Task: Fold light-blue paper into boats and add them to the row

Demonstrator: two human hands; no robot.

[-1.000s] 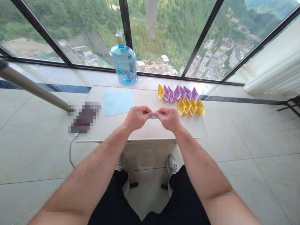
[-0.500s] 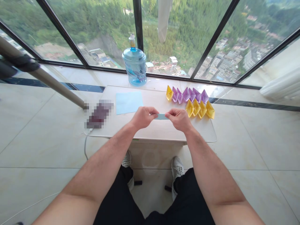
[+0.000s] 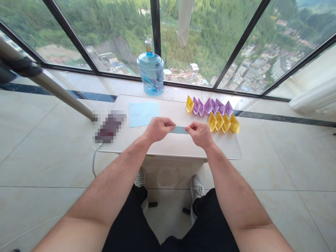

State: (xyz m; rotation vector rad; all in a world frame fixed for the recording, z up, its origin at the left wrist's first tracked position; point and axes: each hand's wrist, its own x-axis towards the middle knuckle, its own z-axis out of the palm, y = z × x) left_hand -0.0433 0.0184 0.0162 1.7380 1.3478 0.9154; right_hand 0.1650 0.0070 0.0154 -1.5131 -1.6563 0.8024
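Over the near half of a small white table point(image 3: 170, 147), my left hand point(image 3: 158, 128) and my right hand point(image 3: 201, 134) each pinch one end of a narrow folded strip of light blue paper point(image 3: 180, 130). Both hands are closed on it, a little apart, with the strip stretched between them. A flat light blue sheet point(image 3: 143, 113) lies on the table just beyond my left hand. Right of my right hand stand folded paper boats: a purple row point(image 3: 212, 106) with one yellow at its left end point(image 3: 189, 104), and a yellow row point(image 3: 223, 123) in front.
A blurred dark phone point(image 3: 109, 127) lies at the table's left edge with a cable point(image 3: 93, 164) hanging down. A blue water jug point(image 3: 151, 71) stands on the sill by the window. A grey pole point(image 3: 49, 85) slants in from the left. My legs and white shoes are under the table.
My hands have drawn apart, so the blue strip now shows between them. The camera view has shifted left, moving the table rightward in frame.
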